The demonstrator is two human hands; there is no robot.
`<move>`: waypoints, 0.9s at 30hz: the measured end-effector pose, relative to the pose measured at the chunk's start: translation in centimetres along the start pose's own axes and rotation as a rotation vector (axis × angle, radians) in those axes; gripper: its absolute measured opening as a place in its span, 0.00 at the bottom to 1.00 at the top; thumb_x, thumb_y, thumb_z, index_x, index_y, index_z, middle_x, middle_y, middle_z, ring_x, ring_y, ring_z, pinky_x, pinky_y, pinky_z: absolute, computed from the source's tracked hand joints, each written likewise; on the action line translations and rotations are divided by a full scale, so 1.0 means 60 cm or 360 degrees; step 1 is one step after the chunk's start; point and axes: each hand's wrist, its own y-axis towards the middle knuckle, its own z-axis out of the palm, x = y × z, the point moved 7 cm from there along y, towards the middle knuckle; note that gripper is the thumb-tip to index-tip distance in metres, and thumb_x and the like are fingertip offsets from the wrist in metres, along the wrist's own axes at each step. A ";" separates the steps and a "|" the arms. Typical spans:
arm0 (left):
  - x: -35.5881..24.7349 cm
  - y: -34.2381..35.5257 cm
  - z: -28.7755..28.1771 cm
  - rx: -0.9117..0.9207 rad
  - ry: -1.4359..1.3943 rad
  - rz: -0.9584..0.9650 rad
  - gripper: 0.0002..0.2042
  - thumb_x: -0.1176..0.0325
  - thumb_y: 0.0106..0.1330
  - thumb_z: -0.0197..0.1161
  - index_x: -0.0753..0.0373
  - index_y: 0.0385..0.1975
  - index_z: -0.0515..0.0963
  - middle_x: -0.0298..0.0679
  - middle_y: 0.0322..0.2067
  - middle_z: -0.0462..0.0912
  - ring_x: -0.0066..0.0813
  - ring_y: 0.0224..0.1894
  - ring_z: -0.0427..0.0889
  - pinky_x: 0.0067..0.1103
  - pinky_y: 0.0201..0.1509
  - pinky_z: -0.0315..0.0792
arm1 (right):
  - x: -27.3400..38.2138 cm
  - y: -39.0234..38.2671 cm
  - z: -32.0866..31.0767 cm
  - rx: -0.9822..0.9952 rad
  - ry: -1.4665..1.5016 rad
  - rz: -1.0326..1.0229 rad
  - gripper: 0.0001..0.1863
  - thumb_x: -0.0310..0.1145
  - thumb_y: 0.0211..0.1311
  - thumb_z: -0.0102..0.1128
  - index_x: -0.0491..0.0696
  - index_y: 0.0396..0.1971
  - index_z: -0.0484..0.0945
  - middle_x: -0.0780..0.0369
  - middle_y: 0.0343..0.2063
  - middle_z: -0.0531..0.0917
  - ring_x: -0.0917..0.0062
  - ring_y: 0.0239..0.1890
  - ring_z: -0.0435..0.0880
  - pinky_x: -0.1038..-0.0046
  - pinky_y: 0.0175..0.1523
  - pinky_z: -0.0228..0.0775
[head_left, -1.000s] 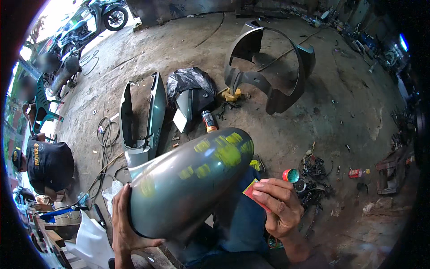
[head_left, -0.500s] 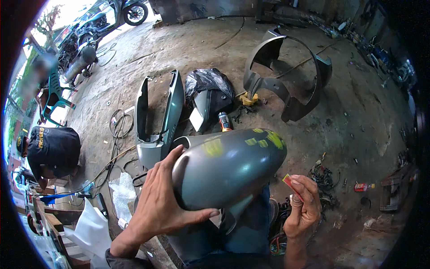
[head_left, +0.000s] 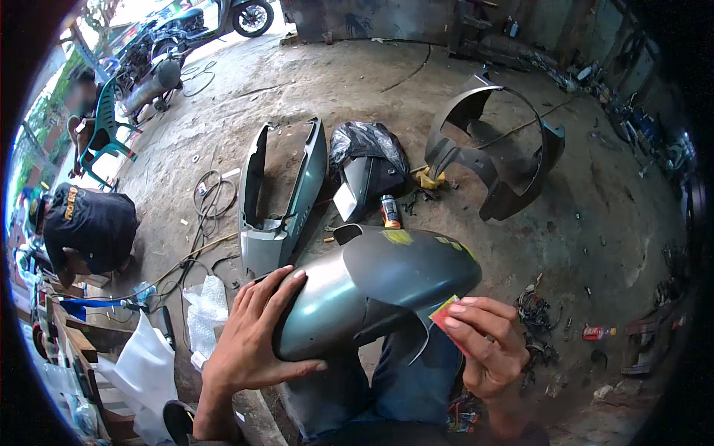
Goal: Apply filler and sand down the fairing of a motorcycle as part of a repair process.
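Observation:
A curved grey motorcycle fender [head_left: 327, 293] rests over my lap, its rounded end pointing right. My left hand [head_left: 249, 334] grips its left end, fingers over the top and thumb along the lower side. Yellow-green patches [head_left: 398, 237] mark the fender's upper surface towards the far right. Between the thumb and fingers of my right hand [head_left: 494, 346] is a small flat red piece with a yellow-green edge [head_left: 445, 315]. That piece is close to the fender's near right edge; whether they touch I cannot tell.
Beyond the fender lie a U-shaped body panel [head_left: 316, 178], a black plastic bag [head_left: 368, 145] over another panel, a can [head_left: 390, 212] and a large dark fairing [head_left: 483, 160]. Cables [head_left: 216, 197] lie left. A crouching person [head_left: 89, 227] and a seated person [head_left: 82, 111] are at left.
The fender has turned and tilted in my left hand, showing more of its near side. My right hand has brought the red piece left, up to the fender. The view has shifted slightly.

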 end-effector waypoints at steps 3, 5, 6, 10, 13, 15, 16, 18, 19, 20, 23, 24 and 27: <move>0.009 0.020 0.008 0.0012 -0.0035 -0.0059 0.57 0.35 0.51 0.80 0.52 0.81 0.62 0.52 0.74 0.68 0.59 0.74 0.70 0.49 0.79 0.61 | 0.022 0.012 0.024 0.0113 -0.0079 -0.0153 0.19 0.26 0.59 0.80 0.52 0.51 0.92 0.66 0.52 0.89 0.70 0.54 0.87 0.67 0.57 0.85; 0.017 0.033 0.018 0.0066 -0.0205 -0.0141 0.59 0.40 0.46 0.84 0.55 0.81 0.64 0.54 0.74 0.69 0.59 0.73 0.72 0.46 0.77 0.68 | 0.025 0.009 0.047 0.0172 -0.0100 -0.0156 0.20 0.26 0.61 0.78 0.52 0.54 0.91 0.67 0.53 0.88 0.71 0.56 0.86 0.68 0.58 0.83; 0.014 0.039 0.017 0.0030 -0.0210 -0.0120 0.57 0.41 0.47 0.83 0.56 0.80 0.66 0.54 0.72 0.71 0.58 0.72 0.74 0.44 0.76 0.69 | 0.027 0.007 0.055 0.0197 -0.0114 -0.0162 0.22 0.25 0.61 0.77 0.49 0.56 0.90 0.65 0.55 0.87 0.71 0.57 0.85 0.68 0.58 0.82; 0.001 0.039 0.018 0.0024 -0.0248 -0.0116 0.55 0.35 0.53 0.79 0.54 0.80 0.66 0.52 0.71 0.72 0.57 0.69 0.75 0.45 0.74 0.68 | 0.034 0.014 0.084 0.0263 -0.0141 -0.0121 0.23 0.22 0.63 0.71 0.45 0.59 0.88 0.62 0.55 0.86 0.69 0.58 0.84 0.66 0.60 0.82; -0.004 0.035 0.023 -0.0030 -0.0212 -0.0136 0.55 0.34 0.52 0.79 0.55 0.79 0.66 0.52 0.71 0.72 0.56 0.70 0.75 0.45 0.73 0.69 | 0.026 0.023 0.086 0.0225 -0.0148 -0.0097 0.23 0.21 0.64 0.70 0.45 0.60 0.88 0.62 0.55 0.86 0.68 0.58 0.84 0.66 0.60 0.82; -0.003 0.033 0.029 -0.0035 -0.0239 -0.0199 0.55 0.34 0.52 0.79 0.56 0.79 0.67 0.53 0.70 0.72 0.58 0.70 0.75 0.46 0.74 0.68 | 0.021 0.026 0.084 0.0249 -0.0196 -0.0093 0.23 0.21 0.64 0.69 0.45 0.60 0.88 0.62 0.55 0.86 0.68 0.57 0.84 0.67 0.60 0.82; -0.006 0.031 0.028 -0.0041 -0.0241 -0.0209 0.55 0.34 0.52 0.79 0.56 0.79 0.67 0.53 0.70 0.72 0.58 0.70 0.75 0.46 0.74 0.68 | 0.017 0.026 0.084 0.0251 -0.0174 -0.0084 0.23 0.21 0.64 0.69 0.45 0.60 0.88 0.62 0.55 0.86 0.68 0.57 0.84 0.66 0.60 0.82; -0.005 0.027 0.027 -0.0057 -0.0261 -0.0300 0.56 0.39 0.48 0.83 0.54 0.79 0.68 0.53 0.72 0.72 0.56 0.72 0.74 0.44 0.76 0.69 | 0.016 0.027 0.089 0.0259 -0.0143 -0.0081 0.23 0.21 0.64 0.69 0.45 0.60 0.88 0.62 0.55 0.86 0.68 0.57 0.84 0.66 0.60 0.82; -0.004 0.024 0.026 -0.0062 -0.0259 -0.0309 0.56 0.39 0.48 0.83 0.54 0.79 0.68 0.53 0.72 0.72 0.56 0.72 0.74 0.44 0.76 0.69 | 0.020 0.027 0.095 0.0292 -0.0105 -0.0090 0.22 0.22 0.64 0.70 0.45 0.60 0.88 0.62 0.55 0.86 0.68 0.57 0.84 0.66 0.60 0.82; -0.003 0.021 0.025 -0.0066 -0.0264 -0.0322 0.55 0.39 0.48 0.83 0.54 0.79 0.68 0.53 0.72 0.72 0.56 0.73 0.74 0.45 0.76 0.68 | 0.023 0.026 0.100 0.0324 -0.0067 -0.0098 0.22 0.22 0.64 0.70 0.45 0.59 0.88 0.62 0.55 0.86 0.68 0.57 0.84 0.66 0.60 0.82; -0.005 0.020 0.027 -0.0068 -0.0281 -0.0331 0.55 0.40 0.49 0.83 0.55 0.79 0.68 0.54 0.72 0.72 0.56 0.73 0.73 0.45 0.77 0.68 | 0.030 0.016 0.105 0.0330 0.0053 -0.0110 0.21 0.23 0.65 0.70 0.45 0.59 0.88 0.62 0.55 0.86 0.68 0.57 0.84 0.66 0.61 0.82; -0.007 0.022 0.028 -0.0068 -0.0289 -0.0324 0.55 0.40 0.49 0.83 0.55 0.79 0.68 0.55 0.72 0.72 0.56 0.73 0.73 0.45 0.77 0.68 | 0.031 0.015 0.105 0.0347 0.0052 -0.0107 0.21 0.24 0.64 0.71 0.45 0.58 0.89 0.62 0.55 0.87 0.69 0.57 0.85 0.66 0.61 0.82; -0.012 0.028 0.026 -0.0046 -0.0309 -0.0343 0.55 0.41 0.49 0.83 0.57 0.79 0.68 0.56 0.72 0.72 0.56 0.73 0.73 0.44 0.76 0.69 | 0.048 0.016 0.115 0.0395 0.0048 -0.0282 0.22 0.26 0.63 0.72 0.46 0.58 0.89 0.62 0.56 0.87 0.70 0.58 0.85 0.66 0.60 0.81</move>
